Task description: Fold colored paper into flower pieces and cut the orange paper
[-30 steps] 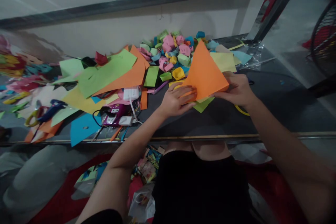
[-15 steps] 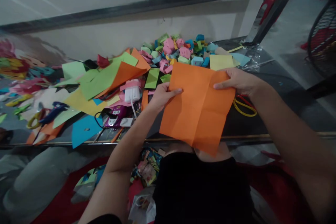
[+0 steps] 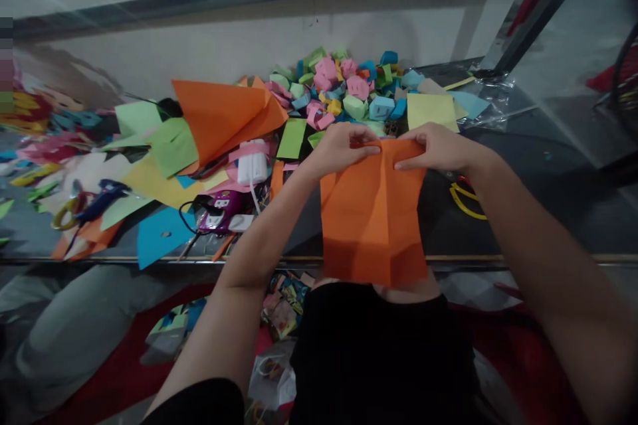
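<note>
A creased sheet of orange paper (image 3: 371, 219) hangs from both my hands, over the front edge of the table. My left hand (image 3: 343, 148) pinches its top edge near the middle. Close by on the right, my right hand (image 3: 431, 149) grips the same edge, thumb in front. A vertical crease runs down the sheet between the two hands. Yellow-handled scissors (image 3: 467, 202) lie on the table beside my right forearm, partly hidden by it.
Small folded paper pieces (image 3: 349, 89) are heaped against the wall. Loose coloured sheets (image 3: 224, 119), a purple power strip (image 3: 222, 209), a white adapter (image 3: 252, 163) and a blue glue gun (image 3: 103, 199) lie to the left. Another person's leg (image 3: 84, 325) shows at lower left.
My left hand has moved right and up to the sheet's top edge, close to my right hand. The sheet now hangs straighter. On the left, the green sheet no longer covers the loose orange one.
</note>
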A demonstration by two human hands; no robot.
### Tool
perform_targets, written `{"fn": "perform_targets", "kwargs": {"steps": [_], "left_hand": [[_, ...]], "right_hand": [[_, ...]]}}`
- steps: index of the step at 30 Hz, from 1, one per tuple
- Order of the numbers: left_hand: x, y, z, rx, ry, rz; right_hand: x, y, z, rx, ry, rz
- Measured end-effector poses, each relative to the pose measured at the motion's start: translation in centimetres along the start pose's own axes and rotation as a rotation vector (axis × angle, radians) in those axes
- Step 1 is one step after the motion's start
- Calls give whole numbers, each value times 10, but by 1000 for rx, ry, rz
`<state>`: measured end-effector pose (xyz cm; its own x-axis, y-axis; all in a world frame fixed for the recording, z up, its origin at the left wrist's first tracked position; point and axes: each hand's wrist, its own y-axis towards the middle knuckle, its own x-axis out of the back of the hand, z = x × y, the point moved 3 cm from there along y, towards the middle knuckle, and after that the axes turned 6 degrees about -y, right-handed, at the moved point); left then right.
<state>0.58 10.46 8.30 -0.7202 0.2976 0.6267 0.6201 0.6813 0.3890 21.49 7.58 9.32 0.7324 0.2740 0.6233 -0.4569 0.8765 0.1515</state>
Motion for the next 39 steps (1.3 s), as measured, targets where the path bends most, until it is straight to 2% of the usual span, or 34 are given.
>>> {"fn": "perform_targets", "kwargs": {"steps": [6, 10, 13, 20, 23, 28, 34, 39], "left_hand": [[-2, 20, 24, 17, -33, -6], [7, 31, 27, -13, 11, 16], [12, 44, 33, -9, 63, 34], [10, 72, 46, -77, 132, -68], [6, 72, 51, -88, 94, -63], [4, 66, 51, -61, -70, 23], [11, 62, 34, -86, -74, -45], [14, 59, 27, -114, -10, -95]], "right_hand": [[-3, 24, -32, -53, 143, -85], [7, 40, -39, -110, -44, -97], [17, 53, -41, -69, -182, -121], [18, 71, -57, 18, -110, -383], [13, 67, -59, 5, -23, -402], [8, 60, -49, -38, 116, -320], [9, 56, -32, -15, 95, -359], [8, 54, -28, 19, 55, -393]]}}
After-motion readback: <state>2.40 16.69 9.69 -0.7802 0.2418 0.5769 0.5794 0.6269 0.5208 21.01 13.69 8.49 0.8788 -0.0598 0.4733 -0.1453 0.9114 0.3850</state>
